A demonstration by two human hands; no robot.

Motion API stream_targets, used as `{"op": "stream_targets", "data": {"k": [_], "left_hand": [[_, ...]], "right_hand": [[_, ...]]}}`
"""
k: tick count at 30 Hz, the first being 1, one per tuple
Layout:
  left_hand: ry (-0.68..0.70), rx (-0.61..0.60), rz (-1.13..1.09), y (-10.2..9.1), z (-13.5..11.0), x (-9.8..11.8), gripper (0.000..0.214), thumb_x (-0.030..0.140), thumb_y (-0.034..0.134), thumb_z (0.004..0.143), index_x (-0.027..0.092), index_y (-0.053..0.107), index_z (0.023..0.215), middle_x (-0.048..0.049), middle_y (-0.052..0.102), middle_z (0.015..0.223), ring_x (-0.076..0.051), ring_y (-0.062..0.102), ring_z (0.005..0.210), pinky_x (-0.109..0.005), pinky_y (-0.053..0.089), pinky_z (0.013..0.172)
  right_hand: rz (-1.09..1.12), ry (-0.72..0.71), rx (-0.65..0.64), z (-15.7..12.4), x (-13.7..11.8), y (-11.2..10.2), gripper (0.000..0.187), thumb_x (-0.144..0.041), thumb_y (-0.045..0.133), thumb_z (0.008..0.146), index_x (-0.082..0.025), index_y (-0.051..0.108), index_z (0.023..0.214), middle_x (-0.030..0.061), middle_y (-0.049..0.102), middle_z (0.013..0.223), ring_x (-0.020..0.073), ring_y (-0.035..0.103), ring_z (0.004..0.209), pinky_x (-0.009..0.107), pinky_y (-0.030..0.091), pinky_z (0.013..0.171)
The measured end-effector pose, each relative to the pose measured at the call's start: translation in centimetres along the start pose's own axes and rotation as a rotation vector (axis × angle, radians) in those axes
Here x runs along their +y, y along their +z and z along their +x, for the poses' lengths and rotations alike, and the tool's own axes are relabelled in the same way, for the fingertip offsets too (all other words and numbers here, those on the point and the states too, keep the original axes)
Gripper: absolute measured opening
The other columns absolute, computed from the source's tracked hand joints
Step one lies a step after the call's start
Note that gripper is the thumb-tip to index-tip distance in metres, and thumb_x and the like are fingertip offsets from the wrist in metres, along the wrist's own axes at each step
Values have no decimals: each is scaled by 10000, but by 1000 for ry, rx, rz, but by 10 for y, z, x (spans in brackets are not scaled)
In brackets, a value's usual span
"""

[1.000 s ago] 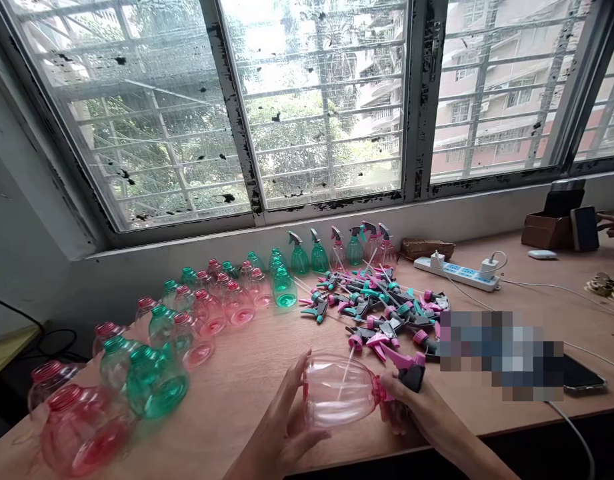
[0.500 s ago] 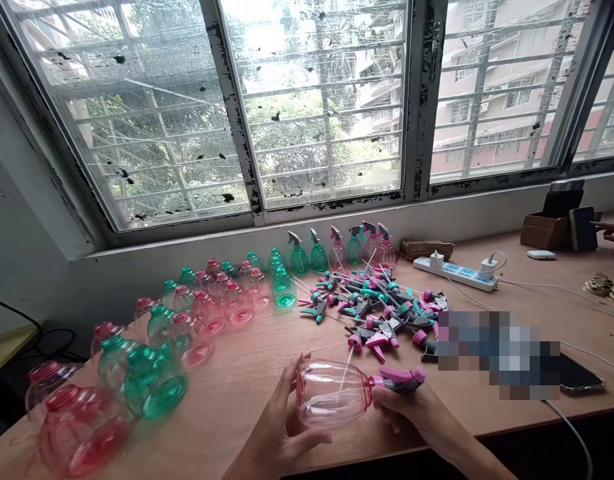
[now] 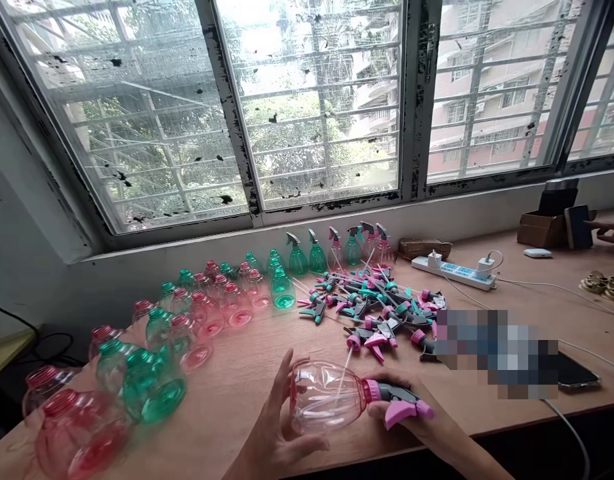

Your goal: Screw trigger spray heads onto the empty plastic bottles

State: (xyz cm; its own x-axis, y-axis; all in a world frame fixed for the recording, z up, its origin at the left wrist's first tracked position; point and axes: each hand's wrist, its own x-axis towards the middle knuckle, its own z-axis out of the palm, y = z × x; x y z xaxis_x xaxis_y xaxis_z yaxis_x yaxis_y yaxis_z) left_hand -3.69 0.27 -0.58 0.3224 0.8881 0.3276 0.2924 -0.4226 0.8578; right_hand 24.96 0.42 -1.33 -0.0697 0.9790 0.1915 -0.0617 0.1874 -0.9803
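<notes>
A clear pink spray bottle (image 3: 324, 398) is held on its side over the near part of the table, its base to the left. My left hand (image 3: 281, 407) cups the base, thumb below and fingers behind. At the neck, my right hand (image 3: 407, 390) is closed round the pink collar of a grey and pink trigger spray head (image 3: 404, 403). Its pink trigger points toward me, and the collar sits at the bottle's neck; how tight it is, I cannot tell. Beyond the bottle lies a pile of loose trigger spray heads (image 3: 381, 307) in grey, pink and green.
Headless pink and green bottles (image 3: 159, 387) stand in rows at the left. Several bottles with heads (image 3: 317, 257) line the window wall. A power strip (image 3: 454, 272), a phone (image 3: 577, 369) and cables lie at the right. Another person's hand (image 3: 611, 232) shows at the far right.
The spray head has turned at the neck: its trigger now points down toward me and its nozzle has swung lower. My right fingers have shifted round the collar; my left hand still holds the base.
</notes>
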Motion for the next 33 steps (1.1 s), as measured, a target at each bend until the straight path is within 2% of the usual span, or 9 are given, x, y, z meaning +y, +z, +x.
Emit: {"op": "stream_targets", "data": {"k": [3,5,9,15,18,22,25,29,33], "left_hand": [[54,14,73,-1,2,-6,964,560,882,688,479,369,1500,-54,463,1548,-382,444,1425,-523,399,1184],[120,24,99,-1,3,-9,893,580,878,679,467,440,1449,-51,491,1504,-387,433,1428,-533,381,1195],[213,34,118,3,5,-10,840,624,833,703,477,438,1429,-57,488,1479,-366,454,1407,-465,505,1096],[260,22,177,6,7,-6,814,625,800,743,457,410,1438,-80,445,1486,-358,476,1379,-426,567,1017],[234,15,194,4,5,-6,846,625,786,762,451,358,1471,-95,428,1508,-385,453,1406,-473,545,1050],[54,-5,141,2,2,-5,973,708,740,742,398,264,1531,-138,432,1563,-398,492,1397,-548,463,1133],[23,-89,117,2,1,0,1049,810,645,714,370,203,1558,-151,425,1610,-397,461,1444,-546,425,1169],[43,-155,241,1,2,6,1013,845,580,718,384,230,1550,-113,474,1595,-386,489,1431,-524,435,1171],[68,-195,418,-3,3,10,841,783,496,855,389,271,1562,-76,508,1577,-367,496,1423,-511,418,1187]], "right_hand": [[82,83,-140,4,1,1,438,-500,888,681,-215,786,998,40,735,816,213,652,643,320,533,591],[114,93,-244,7,-1,2,369,-501,866,708,-194,780,894,-3,690,677,175,616,567,286,492,562],[3,34,-300,12,-5,2,427,-563,713,846,-199,717,623,30,744,635,209,665,618,303,496,630],[37,87,-247,13,-2,3,465,-589,705,841,-203,656,586,20,714,534,214,667,533,304,490,569],[148,92,-226,11,2,3,395,-567,796,759,-188,706,693,0,691,543,201,653,513,295,487,533],[223,65,-225,5,4,1,340,-456,930,635,-191,745,740,16,725,652,202,658,606,315,536,618],[126,-131,-168,1,1,0,342,-524,889,678,-230,743,773,56,743,898,260,680,800,379,573,758],[-109,-361,-199,-4,-6,6,298,-530,698,869,-299,756,1050,92,715,1175,340,645,1113,486,491,1058],[-255,-480,-272,-7,-11,21,482,-487,720,852,-353,660,1310,79,757,1127,320,703,1028,437,573,966]]}}
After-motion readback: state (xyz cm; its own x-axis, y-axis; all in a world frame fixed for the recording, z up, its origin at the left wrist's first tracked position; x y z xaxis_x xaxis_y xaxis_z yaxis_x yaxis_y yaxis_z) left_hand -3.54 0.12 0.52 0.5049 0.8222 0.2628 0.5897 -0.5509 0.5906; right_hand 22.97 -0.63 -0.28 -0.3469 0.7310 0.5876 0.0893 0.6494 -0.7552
